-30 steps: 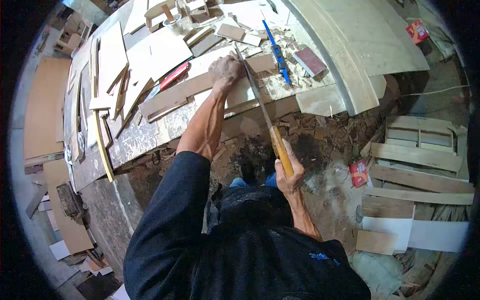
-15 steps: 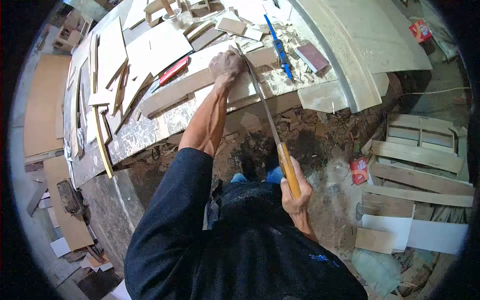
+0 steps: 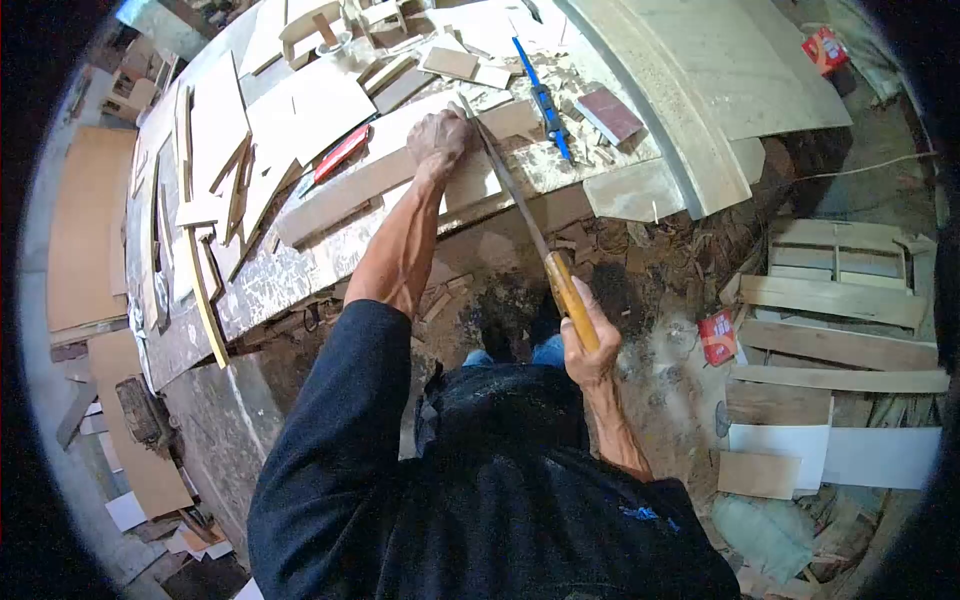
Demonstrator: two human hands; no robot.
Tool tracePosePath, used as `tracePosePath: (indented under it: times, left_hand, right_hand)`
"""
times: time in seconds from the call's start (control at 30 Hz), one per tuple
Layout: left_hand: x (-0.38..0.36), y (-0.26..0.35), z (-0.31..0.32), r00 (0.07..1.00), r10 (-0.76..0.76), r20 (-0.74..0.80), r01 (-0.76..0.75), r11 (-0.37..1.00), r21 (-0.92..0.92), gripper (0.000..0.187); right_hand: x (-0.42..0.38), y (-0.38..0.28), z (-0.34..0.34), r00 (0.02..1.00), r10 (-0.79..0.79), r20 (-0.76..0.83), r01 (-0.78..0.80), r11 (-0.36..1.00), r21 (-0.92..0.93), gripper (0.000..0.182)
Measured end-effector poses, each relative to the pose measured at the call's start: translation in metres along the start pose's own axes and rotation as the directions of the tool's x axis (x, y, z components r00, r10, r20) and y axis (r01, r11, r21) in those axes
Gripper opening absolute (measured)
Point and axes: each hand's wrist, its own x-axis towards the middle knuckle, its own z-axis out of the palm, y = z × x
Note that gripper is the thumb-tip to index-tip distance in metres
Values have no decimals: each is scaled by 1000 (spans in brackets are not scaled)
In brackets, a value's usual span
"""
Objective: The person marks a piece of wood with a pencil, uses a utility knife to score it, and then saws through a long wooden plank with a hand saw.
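My right hand [image 3: 592, 338] is wrapped round the yellow wooden handle of a long, narrow-bladed saw [image 3: 512, 188]. The blade slants up and left across a thick wooden board [image 3: 345, 200] lying on the workbench [image 3: 290, 265]. Just left of the blade, my left hand [image 3: 438, 142] presses down on the board with its fingers curled at the edge; its fingertips are partly hidden. Beyond the blade, to the right, lie a blue marking tool or clamp-like bar [image 3: 546, 105] and a dark red block [image 3: 609, 116].
Wood offcuts and panels [image 3: 215, 120] cover the bench's left side, with a red-and-white object [image 3: 342, 153] among them. A curved wooden panel [image 3: 665, 100] stretches along the right. Stacked boards [image 3: 835, 345] and a red packet [image 3: 717, 338] lie on the floor at right.
My right hand has moved forward and up, pushing the saw farther across the board. My left hand stays on the board; the whole view has shifted slightly.
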Motion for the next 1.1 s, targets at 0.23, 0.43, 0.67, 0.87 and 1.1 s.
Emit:
tracePosePath:
  times: [0.23, 0.43, 0.67, 0.87, 1.1]
  left_hand:
    - [9, -2, -1, 993, 50, 109, -58, 996, 66, 37]
    - [28, -30, 28, 992, 95, 88, -100, 994, 47, 34]
    - [-18, 16, -23, 998, 58, 8, -59, 993, 98, 33]
    - [-10, 9, -10, 1000, 11, 18, -13, 998, 63, 36]
    - [-7, 11, -10, 999, -14, 46, 11, 998, 67, 35]
  right_hand:
    - [-11, 4, 7, 1000, -16, 18, 17, 999, -28, 49]
    - [-13, 16, 16, 992, -129, -3, 129, 991, -39, 51]
    - [-32, -12, -1, 983, -186, -8, 184, 977, -110, 53]
    - [-41, -31, -17, 998, -68, 16, 70, 983, -169, 52]
    - [-43, -29, -20, 999, -39, 16, 41, 987, -154, 52]
